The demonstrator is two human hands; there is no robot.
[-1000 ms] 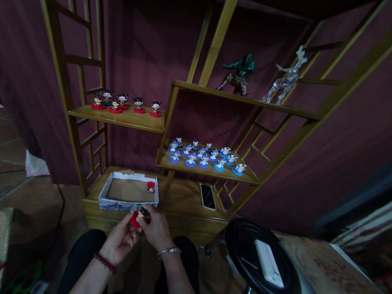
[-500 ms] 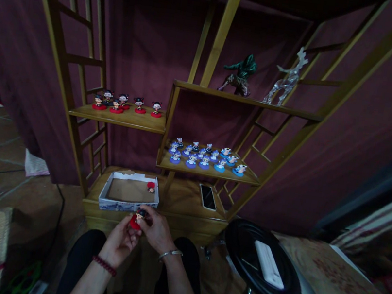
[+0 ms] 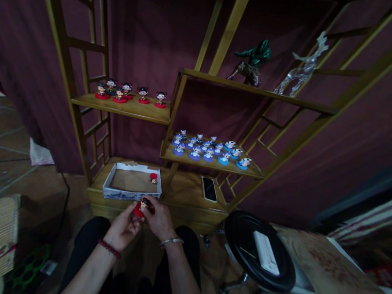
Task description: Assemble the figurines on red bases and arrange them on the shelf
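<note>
Between my two hands is a small black-haired figurine (image 3: pixel 143 204) on a red base, held in front of the box. My left hand (image 3: pixel 125 229) grips its red base from the left, while the fingers of my right hand (image 3: pixel 159 219) close on its upper part. Just beyond lies an open shallow cardboard box (image 3: pixel 131 196), with one similar figurine (image 3: pixel 153 178) tipped over in its far right corner. On the upper left shelf (image 3: pixel 121 107), several figurines with red bases (image 3: pixel 143 95) stand upright. Several purple- and blue-based figurines (image 3: pixel 195 153) stand in rows on the middle shelf.
A phone (image 3: pixel 209 189) lies on the low shelf right of the box. Higher up stand a dark green statue (image 3: pixel 252 62) and a clear deer figure (image 3: pixel 303 69). A black wheeled stool (image 3: pixel 242 232) holding a white box (image 3: pixel 266 253) is to my right.
The view has tilted slightly, so the shelves appear higher. Both hands keep hold of the figurine in front of the box, with little change in grip.
</note>
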